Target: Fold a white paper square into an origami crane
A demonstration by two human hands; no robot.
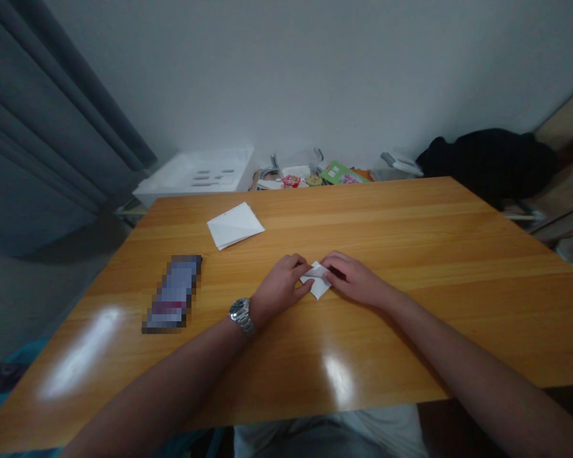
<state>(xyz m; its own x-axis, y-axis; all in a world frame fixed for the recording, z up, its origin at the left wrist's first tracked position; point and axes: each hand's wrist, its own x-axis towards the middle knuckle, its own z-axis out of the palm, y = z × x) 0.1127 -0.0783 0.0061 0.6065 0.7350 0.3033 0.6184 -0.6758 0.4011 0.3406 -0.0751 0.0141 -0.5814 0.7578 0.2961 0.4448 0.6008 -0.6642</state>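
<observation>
A small piece of folded white paper (319,287) lies on the wooden table (410,229), one corner pointing toward me. From the left, my left hand (281,286) grips its edge between thumb and fingers; a silver watch (241,313) sits on that wrist. My right hand (356,280) pinches the opposite side, its fingertips curled over the paper's far right edge. Parts of the paper are hidden under the fingers of both hands.
Folded white sheets (235,225) rest at the table's back left. Nearer on the left lies a phone (174,296), its screen blurred out. Behind the table stand a white foam tray (200,172), a green booklet (341,173) and a black cloth-like heap (491,159).
</observation>
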